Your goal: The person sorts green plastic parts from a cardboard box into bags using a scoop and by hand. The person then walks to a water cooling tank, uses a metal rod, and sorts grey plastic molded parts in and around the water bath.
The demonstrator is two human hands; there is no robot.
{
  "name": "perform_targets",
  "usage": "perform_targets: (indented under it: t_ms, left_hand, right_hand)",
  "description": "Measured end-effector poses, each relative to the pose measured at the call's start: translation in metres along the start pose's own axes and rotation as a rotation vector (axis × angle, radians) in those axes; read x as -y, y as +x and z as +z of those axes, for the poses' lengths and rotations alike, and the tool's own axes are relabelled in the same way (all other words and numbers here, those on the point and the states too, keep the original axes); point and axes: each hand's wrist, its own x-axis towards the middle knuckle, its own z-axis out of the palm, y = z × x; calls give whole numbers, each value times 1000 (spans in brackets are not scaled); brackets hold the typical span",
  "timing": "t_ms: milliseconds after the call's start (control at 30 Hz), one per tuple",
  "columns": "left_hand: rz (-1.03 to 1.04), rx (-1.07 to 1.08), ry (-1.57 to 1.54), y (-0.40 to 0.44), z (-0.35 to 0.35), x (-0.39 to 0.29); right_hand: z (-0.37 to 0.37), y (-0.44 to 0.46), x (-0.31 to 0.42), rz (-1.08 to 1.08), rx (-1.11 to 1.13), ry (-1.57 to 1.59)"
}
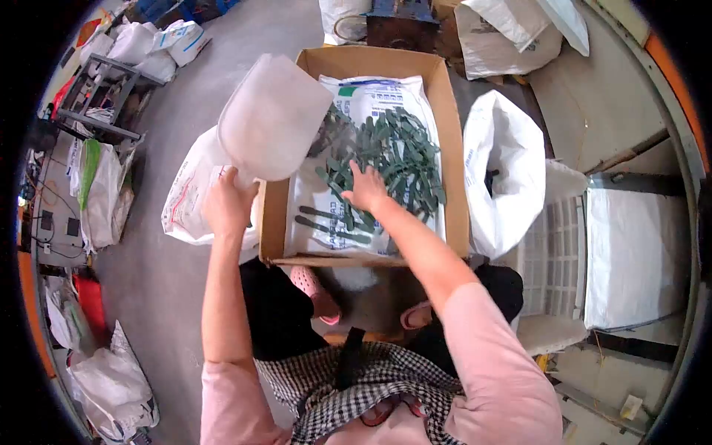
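My left hand (231,202) grips the rim of a translucent white plastic tub (271,119), tilted over the left side of a cardboard box (457,163). Inside the box, a printed white sack (308,189) lies under a heap of dark green flat strips (400,152). My right hand (367,187) rests at the heap's near left part, fingers stretched out and apart, touching the strips. A few longer strips (330,225) lie on the sack nearer to me. The tub hides part of the box's left wall.
An opened white sack (504,178) stands right of the box, and another white sack (194,189) stands at its left. A grey metal frame (107,96) is at the far left. White bags (512,37) lie beyond the box at right.
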Motion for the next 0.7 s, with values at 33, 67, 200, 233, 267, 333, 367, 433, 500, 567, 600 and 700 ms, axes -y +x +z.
perform_targets:
  t_ms: [33,67,200,233,267,333,367,433,500,567,600,700]
  left_hand:
    - [-22,0,-32,1,6,6]
    - [-59,22,-93,0,11,12]
    - [-51,-73,-369,-6,50,65]
    - [-161,-13,-253,-2,41,64]
    - [-177,7,-280,2,31,63]
    - [-128,-94,-369,5,27,67]
    - [-138,-93,-369,6,29,71]
    - [-138,-142,-429,6,31,83]
    - [-137,-134,-443,2,35,96]
    - [-132,-128,-465,-2,35,97]
    - [-140,-124,-463,-3,27,90]
    - [-140,-116,-426,-4,22,86]
  right_hand:
    - [15,10,2,66,-64,-139]
    - [31,21,3,146,25,-118]
    - [71,39,48,2,89,148]
    - [56,29,68,-50,158,229]
    - [61,27,68,-137,145,284]
    - [66,41,55,-206,131,321]
    - [63,49,36,-232,39,304]
    - [42,60,-1,-212,-173,315]
    - [2,58,-29,36,-40,117]
    - [-45,39,-27,-2,449,-279]
    - [-49,32,-27,-12,552,-363]
    - [-56,18,-16,-79,564,-389]
